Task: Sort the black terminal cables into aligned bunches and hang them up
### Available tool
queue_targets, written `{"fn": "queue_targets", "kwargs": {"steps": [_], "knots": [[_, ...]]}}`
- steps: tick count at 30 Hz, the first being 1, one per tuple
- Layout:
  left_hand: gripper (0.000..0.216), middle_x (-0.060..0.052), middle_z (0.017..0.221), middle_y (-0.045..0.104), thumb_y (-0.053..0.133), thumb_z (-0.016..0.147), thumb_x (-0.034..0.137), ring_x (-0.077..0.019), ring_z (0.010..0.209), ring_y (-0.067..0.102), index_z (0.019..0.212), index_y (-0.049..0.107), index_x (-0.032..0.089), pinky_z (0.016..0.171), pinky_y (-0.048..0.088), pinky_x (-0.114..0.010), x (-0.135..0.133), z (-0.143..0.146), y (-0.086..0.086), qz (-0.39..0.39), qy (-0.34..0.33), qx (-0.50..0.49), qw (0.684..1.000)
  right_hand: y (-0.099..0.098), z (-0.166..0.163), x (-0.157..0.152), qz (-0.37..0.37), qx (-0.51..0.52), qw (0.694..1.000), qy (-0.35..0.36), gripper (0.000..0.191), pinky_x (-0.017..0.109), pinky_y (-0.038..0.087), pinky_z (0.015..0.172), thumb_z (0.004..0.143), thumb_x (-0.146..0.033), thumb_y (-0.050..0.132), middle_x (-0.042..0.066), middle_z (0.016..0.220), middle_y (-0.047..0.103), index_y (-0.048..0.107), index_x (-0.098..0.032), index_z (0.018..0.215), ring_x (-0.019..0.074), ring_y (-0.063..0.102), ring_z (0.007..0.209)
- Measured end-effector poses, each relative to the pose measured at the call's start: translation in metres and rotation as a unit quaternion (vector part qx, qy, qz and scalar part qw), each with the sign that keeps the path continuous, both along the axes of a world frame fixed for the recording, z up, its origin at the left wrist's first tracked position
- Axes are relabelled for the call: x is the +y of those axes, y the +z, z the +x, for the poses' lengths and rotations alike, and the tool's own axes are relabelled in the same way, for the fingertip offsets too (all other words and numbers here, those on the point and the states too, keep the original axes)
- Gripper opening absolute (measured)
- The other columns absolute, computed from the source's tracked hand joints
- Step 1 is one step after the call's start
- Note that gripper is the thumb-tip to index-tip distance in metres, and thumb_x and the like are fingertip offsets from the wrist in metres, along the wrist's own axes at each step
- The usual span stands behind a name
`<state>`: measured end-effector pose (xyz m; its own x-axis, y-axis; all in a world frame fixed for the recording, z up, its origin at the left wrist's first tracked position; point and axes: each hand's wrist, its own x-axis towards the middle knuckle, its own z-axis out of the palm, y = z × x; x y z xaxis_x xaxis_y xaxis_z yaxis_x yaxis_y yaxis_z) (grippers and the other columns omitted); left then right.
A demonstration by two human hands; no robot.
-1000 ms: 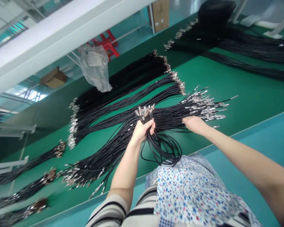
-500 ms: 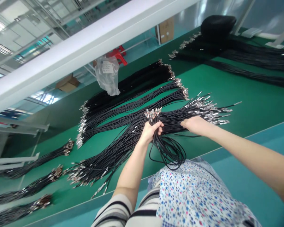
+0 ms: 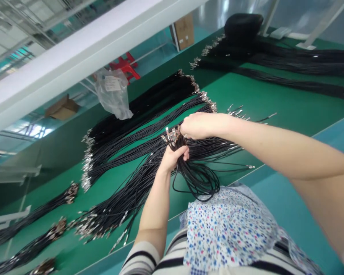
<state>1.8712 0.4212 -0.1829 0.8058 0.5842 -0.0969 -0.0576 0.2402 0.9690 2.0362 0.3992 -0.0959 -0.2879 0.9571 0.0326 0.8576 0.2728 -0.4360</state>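
My left hand is wrapped around a bundle of black cables whose lengths hang in loops toward my apron. Silver and copper-coloured metal ends stick up above that fist. At these ends, my right hand is closed in a pinch on a cable end, mostly hidden by the fingers. Beneath both hands lies a wide loose pile of black cables on the green table. One cable with a silver tip sticks out of the pile to the right.
Behind the pile, more cables lie in rows with a clear plastic bag on them. Smaller bundles are at the left. Dark cables lie far right. A white beam crosses above; a red stool stands beyond.
My right hand has moved left from the pile to the metal ends above my left fist. The left hand still grips the bundle. The whole view has shifted slightly.
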Motion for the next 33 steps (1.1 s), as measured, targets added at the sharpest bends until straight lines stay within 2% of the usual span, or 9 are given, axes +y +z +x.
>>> {"fn": "queue_targets", "kwargs": {"steps": [4, 6, 9, 11, 15, 20, 22, 25, 33], "knots": [[0.026, 0.005, 0.051, 0.043, 0.061, 0.069, 0.028, -0.0052, 0.04, 0.042, 0.085, 0.051, 0.011, 0.051, 0.041, -0.025, 0.002, 0.012, -0.018, -0.065, 0.044, 0.02, 0.997, -0.046, 0.028, -0.061, 0.084, 0.091, 0.977, -0.175, 0.026, 0.033, 0.042, 0.078, 0.075, -0.02, 0.051, 0.01, 0.098, 0.055, 0.057, -0.013, 0.1, 0.0187, 0.053, 0.091], [0.027, 0.005, 0.051, 0.042, 0.061, 0.069, 0.03, -0.0049, 0.041, 0.042, 0.084, 0.051, 0.011, 0.052, 0.042, -0.025, 0.002, 0.015, -0.026, -0.087, 0.061, 0.023, 0.994, -0.088, 0.034, -0.112, 0.038, 0.213, 0.923, -0.318, 0.024, 0.03, 0.044, 0.068, 0.078, -0.028, 0.048, 0.008, 0.085, 0.058, 0.056, -0.013, 0.096, 0.0156, 0.055, 0.074], [0.028, 0.005, 0.05, 0.042, 0.062, 0.069, 0.032, -0.0049, 0.04, 0.042, 0.084, 0.051, 0.011, 0.052, 0.042, -0.025, 0.002, 0.016, -0.033, -0.099, 0.051, 0.02, 0.994, -0.156, 0.024, -0.192, -0.274, 0.403, 0.785, -0.383, 0.03, 0.024, 0.039, 0.047, 0.075, -0.04, 0.052, 0.004, 0.055, 0.054, 0.055, -0.012, 0.067, 0.0118, 0.049, 0.049], [0.026, 0.005, 0.051, 0.043, 0.062, 0.07, 0.031, -0.0049, 0.04, 0.042, 0.083, 0.051, 0.011, 0.052, 0.043, -0.025, 0.002, 0.016, -0.035, -0.098, 0.039, 0.019, 0.994, -0.191, 0.008, -0.232, -0.36, 0.508, 0.658, -0.422, 0.033, 0.02, 0.037, 0.044, 0.074, -0.043, 0.054, 0.005, 0.059, 0.056, 0.056, -0.01, 0.068, 0.0097, 0.049, 0.048], [0.023, 0.005, 0.052, 0.045, 0.062, 0.07, 0.027, -0.0058, 0.042, 0.046, 0.082, 0.051, 0.011, 0.053, 0.044, -0.025, 0.001, 0.018, -0.036, -0.106, 0.033, 0.017, 0.994, -0.226, -0.014, -0.256, -0.325, 0.657, 0.477, -0.485, 0.028, 0.016, 0.029, 0.037, 0.073, -0.039, 0.06, 0.003, 0.065, 0.057, 0.057, -0.012, 0.078, 0.0055, 0.045, 0.046], [0.026, -0.003, 0.064, 0.058, 0.066, 0.067, 0.027, -0.0153, 0.065, 0.061, 0.081, 0.053, 0.01, 0.067, 0.049, -0.032, -0.002, 0.016, -0.026, -0.131, 0.066, 0.032, 0.989, -0.232, -0.009, -0.225, -0.307, 0.731, 0.341, -0.505, 0.029, 0.017, 0.036, 0.039, 0.078, -0.04, 0.055, 0.002, 0.061, 0.055, 0.057, -0.013, 0.087, 0.0064, 0.047, 0.045], [0.027, -0.007, 0.077, 0.063, 0.067, 0.065, 0.026, -0.0196, 0.081, 0.062, 0.082, 0.053, 0.011, 0.077, 0.048, -0.037, -0.004, 0.008, -0.017, -0.14, 0.094, 0.016, 0.986, -0.231, -0.001, -0.208, -0.257, 0.731, 0.336, -0.536, 0.02, 0.017, 0.038, 0.041, 0.08, -0.032, 0.053, 0.001, 0.057, 0.053, 0.056, -0.012, 0.082, 0.0058, 0.046, 0.044], [0.026, -0.006, 0.083, 0.064, 0.067, 0.065, 0.024, -0.0204, 0.088, 0.06, 0.083, 0.052, 0.013, 0.085, 0.045, -0.041, -0.006, -0.017, 0.002, -0.152, 0.154, -0.027, 0.976, -0.229, 0.022, -0.178, -0.169, 0.676, 0.399, -0.596, 0.017, 0.017, 0.04, 0.043, 0.083, -0.023, 0.047, 0.0, 0.053, 0.05, 0.052, -0.011, 0.072, 0.0052, 0.045, 0.042], [0.016, 0.009, 0.053, 0.035, 0.06, 0.072, 0.015, 0.0002, 0.045, 0.039, 0.08, 0.046, 0.015, 0.063, 0.046, -0.021, -0.016, -0.125, 0.051, -0.174, 0.311, -0.23, 0.906, -0.22, 0.077, -0.131, -0.205, 0.502, 0.581, -0.607, 0.031, 0.02, 0.028, 0.035, 0.082, -0.031, 0.046, -0.002, 0.035, 0.039, 0.046, -0.013, 0.057, 0.0072, 0.033, 0.03]]}}
